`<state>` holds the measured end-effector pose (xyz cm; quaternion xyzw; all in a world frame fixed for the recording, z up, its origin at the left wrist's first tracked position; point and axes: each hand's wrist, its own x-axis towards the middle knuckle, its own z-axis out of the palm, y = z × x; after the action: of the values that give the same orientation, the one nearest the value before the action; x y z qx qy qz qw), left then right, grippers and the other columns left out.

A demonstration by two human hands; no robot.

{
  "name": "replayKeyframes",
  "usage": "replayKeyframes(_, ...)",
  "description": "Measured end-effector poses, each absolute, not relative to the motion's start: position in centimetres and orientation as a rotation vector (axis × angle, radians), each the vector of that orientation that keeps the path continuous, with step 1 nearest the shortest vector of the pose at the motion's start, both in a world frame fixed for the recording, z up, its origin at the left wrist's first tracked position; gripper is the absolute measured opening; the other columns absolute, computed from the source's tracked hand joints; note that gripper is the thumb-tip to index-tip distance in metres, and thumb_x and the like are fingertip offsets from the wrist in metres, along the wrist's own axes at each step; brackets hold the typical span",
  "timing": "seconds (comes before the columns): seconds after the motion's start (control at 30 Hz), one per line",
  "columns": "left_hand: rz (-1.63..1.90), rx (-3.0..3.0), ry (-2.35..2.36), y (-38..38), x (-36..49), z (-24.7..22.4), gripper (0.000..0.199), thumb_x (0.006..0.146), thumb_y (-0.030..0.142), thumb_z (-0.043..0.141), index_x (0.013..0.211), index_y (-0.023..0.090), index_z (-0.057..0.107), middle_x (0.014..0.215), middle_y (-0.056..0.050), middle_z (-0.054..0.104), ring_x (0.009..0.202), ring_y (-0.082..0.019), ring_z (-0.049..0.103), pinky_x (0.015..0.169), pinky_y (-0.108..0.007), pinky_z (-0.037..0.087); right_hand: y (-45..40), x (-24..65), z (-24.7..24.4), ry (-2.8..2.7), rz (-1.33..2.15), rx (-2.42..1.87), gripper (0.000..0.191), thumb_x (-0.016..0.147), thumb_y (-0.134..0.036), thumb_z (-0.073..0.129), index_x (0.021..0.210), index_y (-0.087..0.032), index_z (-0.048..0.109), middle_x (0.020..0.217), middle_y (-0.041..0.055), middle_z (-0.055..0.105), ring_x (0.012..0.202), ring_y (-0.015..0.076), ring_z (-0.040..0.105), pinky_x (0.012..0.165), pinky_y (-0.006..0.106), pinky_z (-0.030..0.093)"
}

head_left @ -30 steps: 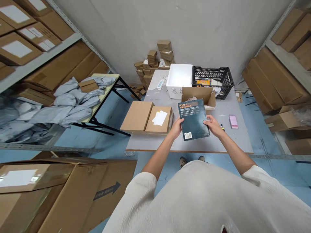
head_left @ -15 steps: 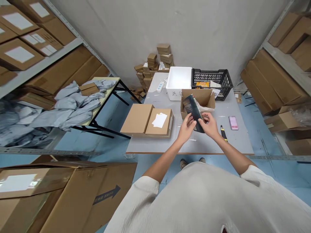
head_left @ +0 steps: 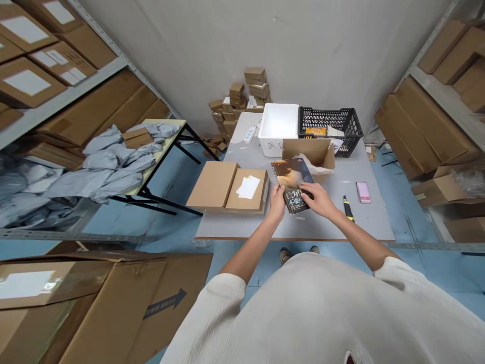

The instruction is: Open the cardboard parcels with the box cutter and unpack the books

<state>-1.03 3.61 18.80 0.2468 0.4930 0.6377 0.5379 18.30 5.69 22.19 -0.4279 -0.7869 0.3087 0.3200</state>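
Observation:
A book (head_left: 291, 174) with a dark cover, an orange-brown picture and white lettering is held up over the table, its cover facing me. My left hand (head_left: 277, 203) grips its lower left edge, the thumb on the cover. My right hand (head_left: 317, 198) lies against the right side, its fingers spread over the lower cover; whether it also grips the edge I cannot tell. Just behind the book stands an open cardboard box (head_left: 326, 151) with white paper inside. To the right, a black and yellow box cutter (head_left: 348, 208) lies on the table.
Two closed cartons (head_left: 212, 186) sit left on the grey table (head_left: 242, 228), white papers (head_left: 248, 187) on one. At the back are a white bin (head_left: 279, 121) and a black crate (head_left: 353, 126). A pink item (head_left: 364, 192) lies right. Grey parcels (head_left: 102, 172) cover a side table.
The book has turned from a tilted, edge-on pose to show its front cover. My left hand has shifted left to its edge; my right hand's fingers now lie across the cover.

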Motion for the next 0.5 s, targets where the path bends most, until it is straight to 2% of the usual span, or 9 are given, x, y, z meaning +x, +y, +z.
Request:
replayKeyframes(0.13,1.526,0.53,1.199,3.6,-1.9,17.5,0.035,0.083,0.044,0.074,0.111,0.024,0.071,0.114,-0.003,0.078,0.111,-0.024,0.073,0.098,-0.034,0.056,6.8,20.5,20.2,-2.009,0.777,-1.221,0.04,0.098,-0.041,0.068,0.133,-0.026,0.078,0.149,0.0147,0.071,0.139,0.0388,0.062,0.123,0.063,0.044)
replayKeyframes(0.27,1.505,0.54,1.214,3.5,-2.6,16.7,0.039,0.082,0.043,0.075,0.117,0.026,0.073,0.12,-0.003,0.079,0.118,-0.025,0.073,0.102,-0.035,0.055,7.2,21.7,18.2,-1.804,0.995,-1.382,0.057,0.089,-0.047,0.076,0.141,-0.026,0.069,0.141,0.0158,0.073,0.124,0.036,0.069,0.109,0.057,0.054)
replayKeyframes(0.37,1.488,0.572,1.211,3.4,-2.8,16.2,0.042,0.083,0.045,0.077,0.121,0.026,0.074,0.115,-0.003,0.08,0.116,-0.025,0.073,0.103,-0.036,0.055,7.3,22.0,17.4,-1.637,1.309,-1.389,0.053,0.083,-0.056,0.081,0.125,-0.025,0.073,0.105,0.0084,0.079,0.097,0.0293,0.072,0.091,0.046,0.059)
replayKeyframes(0.43,1.487,0.57,1.225,3.4,-2.9,16.0,0.043,0.084,0.045,0.078,0.122,0.026,0.075,0.111,-0.003,0.081,0.114,-0.025,0.074,0.103,-0.035,0.055,7.3,22.1,17.3,-1.59,1.471,-1.35,0.049,0.079,-0.062,0.084,0.108,-0.024,0.074,0.077,-0.0001,0.07,0.076,0.0233,0.065,0.077,0.04,0.056)
replayKeyframes(0.5,1.481,0.568,1.244,3.5,-2.9,16.0,0.043,0.085,0.046,0.078,0.123,0.026,0.075,0.11,-0.003,0.081,0.114,-0.024,0.074,0.103,-0.035,0.055,7.4,22.2,17.5,-1.56,1.551,-1.324,0.05,0.075,-0.066,0.086,0.097,-0.024,0.072,0.064,-0.0055,0.06,0.064,0.0183,0.055,0.068,0.035,0.05)
